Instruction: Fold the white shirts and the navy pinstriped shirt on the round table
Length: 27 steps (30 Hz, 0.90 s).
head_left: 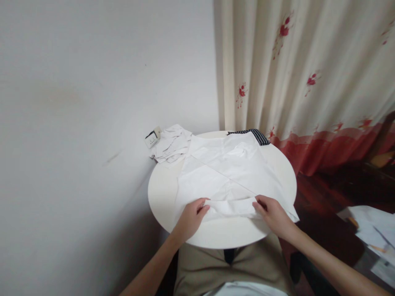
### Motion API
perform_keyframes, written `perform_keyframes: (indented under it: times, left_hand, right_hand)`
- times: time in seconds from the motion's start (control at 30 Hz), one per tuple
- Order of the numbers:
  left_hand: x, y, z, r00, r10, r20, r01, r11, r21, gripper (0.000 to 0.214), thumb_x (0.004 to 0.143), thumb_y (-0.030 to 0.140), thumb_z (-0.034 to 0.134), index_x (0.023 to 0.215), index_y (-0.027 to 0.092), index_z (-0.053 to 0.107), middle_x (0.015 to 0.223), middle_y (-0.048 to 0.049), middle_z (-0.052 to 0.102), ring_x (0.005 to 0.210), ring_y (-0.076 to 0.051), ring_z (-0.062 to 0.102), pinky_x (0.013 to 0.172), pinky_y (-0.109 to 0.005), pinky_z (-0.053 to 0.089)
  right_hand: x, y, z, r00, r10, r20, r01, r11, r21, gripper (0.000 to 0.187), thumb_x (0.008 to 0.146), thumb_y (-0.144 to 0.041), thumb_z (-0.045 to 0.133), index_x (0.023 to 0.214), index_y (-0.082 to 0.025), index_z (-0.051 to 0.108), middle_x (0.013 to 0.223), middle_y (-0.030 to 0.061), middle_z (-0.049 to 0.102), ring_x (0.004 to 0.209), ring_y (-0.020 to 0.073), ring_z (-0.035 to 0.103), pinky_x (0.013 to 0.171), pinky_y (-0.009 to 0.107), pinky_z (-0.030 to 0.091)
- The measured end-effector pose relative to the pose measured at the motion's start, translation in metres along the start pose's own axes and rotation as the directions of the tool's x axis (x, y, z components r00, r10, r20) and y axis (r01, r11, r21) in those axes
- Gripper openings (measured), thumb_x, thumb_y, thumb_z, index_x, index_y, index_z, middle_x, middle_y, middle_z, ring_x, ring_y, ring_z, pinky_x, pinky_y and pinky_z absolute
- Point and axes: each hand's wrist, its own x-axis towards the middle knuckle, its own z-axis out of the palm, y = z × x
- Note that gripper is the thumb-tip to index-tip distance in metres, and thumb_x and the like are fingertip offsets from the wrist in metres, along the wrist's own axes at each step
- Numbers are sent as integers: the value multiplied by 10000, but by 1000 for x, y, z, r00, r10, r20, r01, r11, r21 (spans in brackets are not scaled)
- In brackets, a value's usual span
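A wide white cloth (pixel 212 176) lies spread over the round table, with a diagonal line across it and some creases near the far side. Its near edge is turned up in a narrow folded strip (pixel 230 206). At the left end of that strip, my left hand (pixel 194 213) pinches the cloth between thumb and fingers. My right hand (pixel 269 209) grips the strip's other end in the same way. One corner of the cloth pokes out past the right hand, over the table's edge.
The round white table (pixel 219 237) stands against a wall, in front of my lap. At its back left is a crumpled white pile (pixel 173 144) beside a power socket (pixel 152 139). A black-and-white striped fabric (pixel 259 137) sits at the back right. White sheets (pixel 370 226) lie lower right, below a flowered curtain (pixel 296 82).
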Motion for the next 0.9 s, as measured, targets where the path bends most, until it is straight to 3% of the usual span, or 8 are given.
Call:
perform_keyframes:
  times: [0.1, 0.2, 0.27, 0.43, 0.57, 0.7, 0.8, 0.9]
  left_hand:
    - [6, 3, 0, 1000, 6, -28, -2, 989, 148, 424, 920, 392, 501, 1219, 148, 678, 667, 8, 607, 632, -170, 548, 611, -264, 385]
    - [9, 6, 0, 1000, 5, -22, 3, 945, 328, 439, 951, 371, 493, 1308, 160, 635, 654, 10, 619, 631, -173, 573, 616, -266, 372]
    - [9, 8, 1, 999, -21, -31, 33, 892, 450, 412, 966, 357, 494, 1311, 182, 634, 684, -5, 659, 659, -181, 613, 628, -268, 377]
    - [5, 6, 7, 991, -80, -108, 131, 764, 632, 322, 991, 361, 477, 1209, 242, 681, 835, -52, 742, 783, -210, 690, 668, -273, 397]
    - [3, 5, 8, 988, -85, -131, 148, 784, 603, 298, 997, 379, 465, 1133, 250, 698, 794, -37, 729, 753, -203, 678, 646, -268, 369]
    - [2, 4, 5, 995, -53, -87, 85, 904, 419, 266, 976, 407, 497, 1032, 224, 682, 685, 14, 642, 648, -161, 590, 606, -254, 320]
    - [2, 1, 4, 997, -59, -40, 70, 923, 378, 291, 929, 408, 550, 722, 205, 578, 578, 47, 498, 563, -134, 468, 561, -260, 247]
    - [6, 1, 3, 997, -57, -50, 72, 915, 396, 363, 928, 402, 537, 632, 204, 469, 547, 56, 428, 542, -126, 410, 555, -269, 207]
  right_hand:
    - [5, 1, 1, 1000, 9, 9, -8, 997, -78, 284, 951, -378, 448, 724, -227, 531, 648, 4, 609, 605, 181, 558, 590, 292, 372]
    - [5, 0, 3, 999, 27, -33, -33, 982, -187, 247, 966, -367, 448, 994, -219, 643, 698, 15, 682, 638, 208, 631, 589, 294, 387]
    - [3, 0, 4, 995, 2, -96, -31, 956, -293, 303, 979, -377, 458, 1177, -223, 628, 688, 5, 693, 629, 218, 651, 584, 298, 391]
    - [-9, 10, -2, 949, -253, -191, 150, 890, -431, 373, 980, -487, 524, 1170, -194, 655, 714, 21, 688, 619, 203, 642, 619, 314, 441]
    - [-22, 23, -11, 886, -445, -127, 357, 832, -424, 279, 964, -427, 592, 1102, -199, 674, 848, 59, 724, 756, 219, 660, 739, 349, 479]
    - [-31, 30, -14, 897, -404, -177, 319, 871, -373, 163, 993, -310, 548, 999, -220, 683, 911, 55, 739, 811, 217, 672, 782, 365, 484]
    - [-34, 35, -14, 901, -395, -176, 316, 879, -357, 177, 1001, -263, 508, 1014, -221, 680, 917, 51, 737, 833, 215, 671, 826, 390, 471]
    - [-36, 41, -16, 888, -426, -174, 336, 858, -388, 227, 996, -203, 468, 1092, -223, 674, 960, 55, 738, 869, 213, 666, 873, 416, 435]
